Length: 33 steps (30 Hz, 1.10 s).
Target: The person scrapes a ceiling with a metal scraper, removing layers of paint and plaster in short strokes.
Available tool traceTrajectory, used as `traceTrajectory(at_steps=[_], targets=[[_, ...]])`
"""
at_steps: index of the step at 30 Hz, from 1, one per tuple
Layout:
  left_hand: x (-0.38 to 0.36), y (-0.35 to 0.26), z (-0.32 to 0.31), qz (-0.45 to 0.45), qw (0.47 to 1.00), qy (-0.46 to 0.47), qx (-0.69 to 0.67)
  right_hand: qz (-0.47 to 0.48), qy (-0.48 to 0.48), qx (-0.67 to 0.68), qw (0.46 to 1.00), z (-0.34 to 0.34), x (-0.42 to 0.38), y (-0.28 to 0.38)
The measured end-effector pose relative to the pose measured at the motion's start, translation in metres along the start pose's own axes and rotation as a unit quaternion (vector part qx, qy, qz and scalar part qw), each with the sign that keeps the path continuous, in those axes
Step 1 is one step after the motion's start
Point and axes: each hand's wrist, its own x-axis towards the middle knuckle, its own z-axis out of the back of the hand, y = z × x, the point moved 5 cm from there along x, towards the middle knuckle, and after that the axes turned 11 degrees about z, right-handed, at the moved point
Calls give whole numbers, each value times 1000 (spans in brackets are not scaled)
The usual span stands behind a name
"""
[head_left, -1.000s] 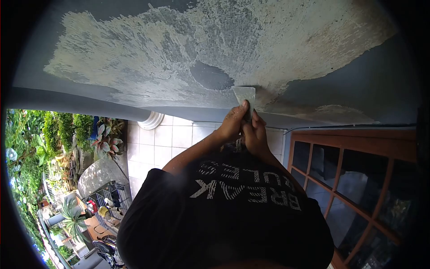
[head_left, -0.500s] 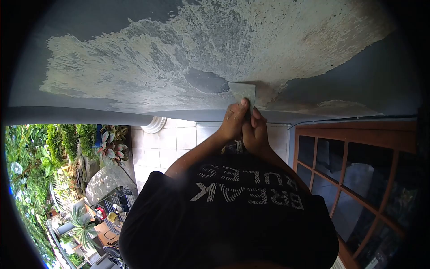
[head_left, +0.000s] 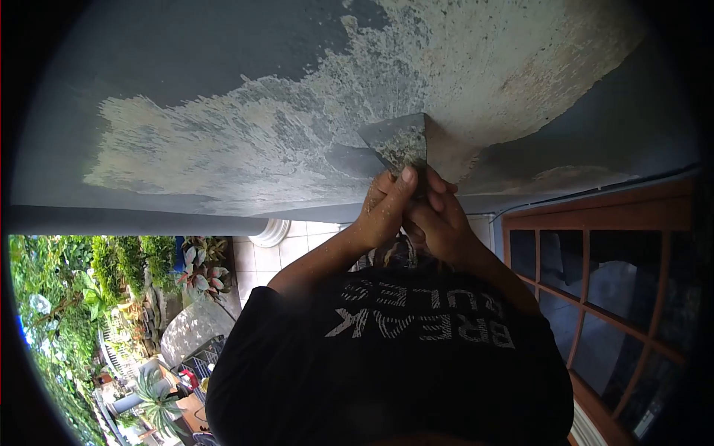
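Both hands, left hand and right hand, clasped together round the handle of the scraper, blade pointing straight up from them, edge flat against the flaking ceiling.

A wooden-framed glass door is seen at 4 o'clock. White floor tiles are shown near centre, with a white round base just above them. Green garden plants are found at 8 o'clock, red-leaved plants beside them. A black printed T-shirt fills 6 o'clock
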Motion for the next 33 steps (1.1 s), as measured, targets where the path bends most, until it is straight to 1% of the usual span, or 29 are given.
traceTrajectory(at_steps=[2,3,5,8,10,11,12,15,16,18,21,22,23,25,26,27,30,33], targets=[[-9,2,0,82,996,20,-5,17,-44,-23,999,-7,-3,7],[-11,11,2,75,996,46,0,8,-45,-34,998,-10,-6,5],[-10,25,8,-5,1000,12,-20,-12,-50,-54,997,-12,-9,-3],[-13,-10,8,-84,996,20,-30,19,-4,-90,996,-32,5,24],[-16,-41,2,-91,995,28,-25,16,16,-96,995,-48,10,51],[-19,-50,-1,-73,997,25,-28,12,14,-92,996,-54,9,58],[-21,-48,-1,-54,998,25,-24,10,12,-90,996,-58,9,61],[-27,-37,1,7,1000,20,-21,-24,-35,-39,998,-51,-2,34],[-27,-29,4,31,999,15,-26,-20,-40,-57,997,-50,-1,32],[-25,-28,9,-9,999,30,-31,-16,-57,-81,995,-54,-1,27],[-26,-43,9,-45,998,39,-27,24,-16,-96,995,-65,7,41],[-27,-47,9,-51,998,42,-16,31,-24,-91,995,-65,6,41],[-27,-45,11,-43,997,62,-13,38,-32,-88,995,-66,6,42],[-26,-41,12,-15,998,61,3,26,-50,-67,996,-62,5,35],[-26,-39,12,-1,998,60,11,2,-61,-47,997,-55,0,22],[-24,-35,11,-9,999,49,11,-24,-71,-28,997,-52,0,19],[-23,-32,8,-23,999,36,-18,23,-60,-61,996,-55,3,33],[-16,-50,2,-42,998,55,3,59,-43,-94,993,-58,11,56]])
